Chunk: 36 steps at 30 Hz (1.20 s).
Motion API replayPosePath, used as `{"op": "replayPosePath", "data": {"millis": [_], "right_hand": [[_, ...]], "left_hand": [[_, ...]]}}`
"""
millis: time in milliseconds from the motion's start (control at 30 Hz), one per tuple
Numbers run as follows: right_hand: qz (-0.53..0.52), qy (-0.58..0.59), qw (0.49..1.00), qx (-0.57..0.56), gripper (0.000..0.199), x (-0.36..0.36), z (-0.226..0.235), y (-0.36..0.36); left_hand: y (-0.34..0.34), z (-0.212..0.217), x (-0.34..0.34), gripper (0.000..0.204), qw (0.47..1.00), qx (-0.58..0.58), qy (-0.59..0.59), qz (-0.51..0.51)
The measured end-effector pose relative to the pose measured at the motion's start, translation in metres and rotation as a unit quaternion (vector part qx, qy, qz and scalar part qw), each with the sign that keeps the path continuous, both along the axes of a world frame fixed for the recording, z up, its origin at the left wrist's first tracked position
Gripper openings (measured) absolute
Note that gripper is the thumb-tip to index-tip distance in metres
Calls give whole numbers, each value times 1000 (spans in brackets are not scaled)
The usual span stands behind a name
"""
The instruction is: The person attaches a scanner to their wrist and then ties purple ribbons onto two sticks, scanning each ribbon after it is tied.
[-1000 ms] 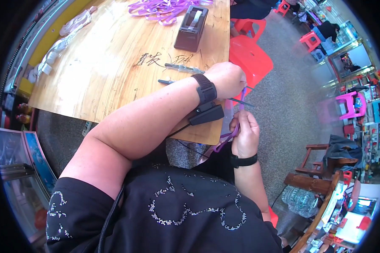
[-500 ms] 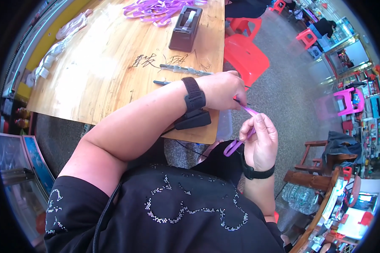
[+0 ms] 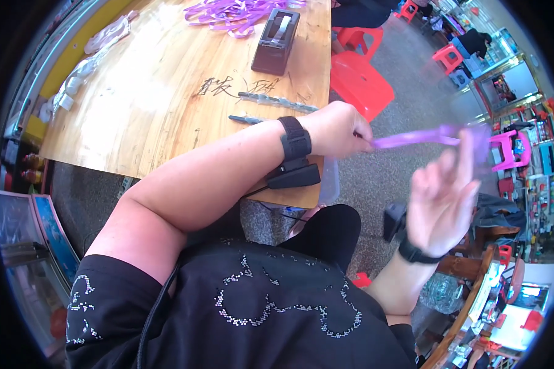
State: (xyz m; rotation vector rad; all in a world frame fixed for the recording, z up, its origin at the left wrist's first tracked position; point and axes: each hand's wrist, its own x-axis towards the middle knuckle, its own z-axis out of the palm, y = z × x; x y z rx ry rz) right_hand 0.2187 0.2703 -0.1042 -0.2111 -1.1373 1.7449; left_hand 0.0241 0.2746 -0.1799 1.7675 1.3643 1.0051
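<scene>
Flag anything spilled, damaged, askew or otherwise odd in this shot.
Dark handwriting marks the wooden table itself, near the black box; odd, since writing usually goes on paper. The smeared look of the purple ribbon at the left hand is probably just motion blur. No spill or damage stands out.

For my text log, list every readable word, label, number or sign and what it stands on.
Table: dark handwriting, not copied out here.
Goods at right: any print is too small and blurred to read.
Ribbon: blurred, no text readable.
Tape dispenser: none readable.
</scene>
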Motion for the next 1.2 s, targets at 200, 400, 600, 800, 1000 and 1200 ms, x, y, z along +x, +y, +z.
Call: {"op": "replayPosePath", "data": {"millis": [200, 400, 600, 800, 1000, 1200], "right_hand": [[-72, -185, 980, -30, 24, 2, -73, 74], [-136, -334, 931, 59, 16, -32, -99, 50], [-138, -363, 907, 164, 19, -45, -86, 62], [-108, -300, 937, 144, 17, -49, -71, 70], [-54, -233, 971, -12, 8, -47, -76, 86], [-15, -231, 972, -32, 8, -49, -79, 95]], "left_hand": [[14, -11, -9, 16, 987, -16, -145, 59], [17, 3, -8, 16, 970, -26, -223, 96], [27, 22, -9, 15, 980, -22, -164, 107], [37, 9, -13, 21, 976, 88, -168, 104], [31, 19, -6, 12, 962, 46, -228, 144], [20, 30, -5, 7, 967, 81, -224, 89]]}}
